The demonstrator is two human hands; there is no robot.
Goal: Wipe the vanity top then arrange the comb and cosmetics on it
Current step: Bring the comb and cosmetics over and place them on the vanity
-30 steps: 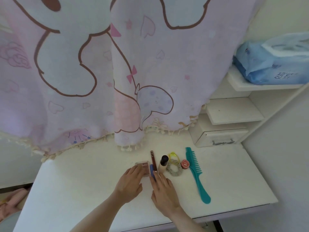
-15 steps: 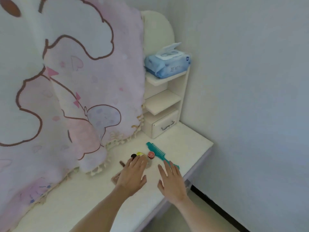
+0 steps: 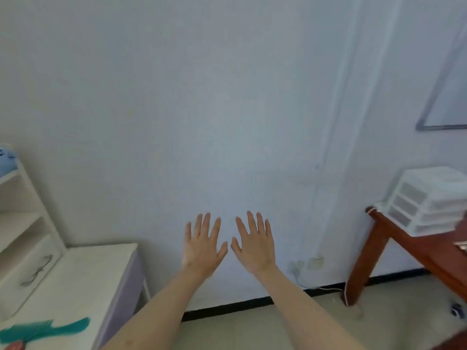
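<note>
The view faces a bare pale wall. My left hand [image 3: 202, 245] and my right hand [image 3: 254, 242] are raised side by side in front of it, palms away from me, fingers spread, holding nothing. The white vanity top [image 3: 83, 279] shows only at the lower left. A teal comb [image 3: 44, 329] lies on it near the bottom-left corner, well left of and below both hands. A small red-lidded pot [image 3: 16, 346] peeks in under the comb at the frame's edge. The other cosmetics are out of view.
White shelves with a small drawer [image 3: 27, 271] stand at the vanity's back, a blue wipes pack [image 3: 7, 160] on top. A brown wooden table [image 3: 414, 251] at right carries a white drawer organiser [image 3: 427, 200]. Wall sockets with a cable [image 3: 307, 265] sit low.
The view has swung right, from the vanity and pink curtain to the bare wall. Both hands have lifted off the vanity top and the cosmetics and now hang spread in the air.
</note>
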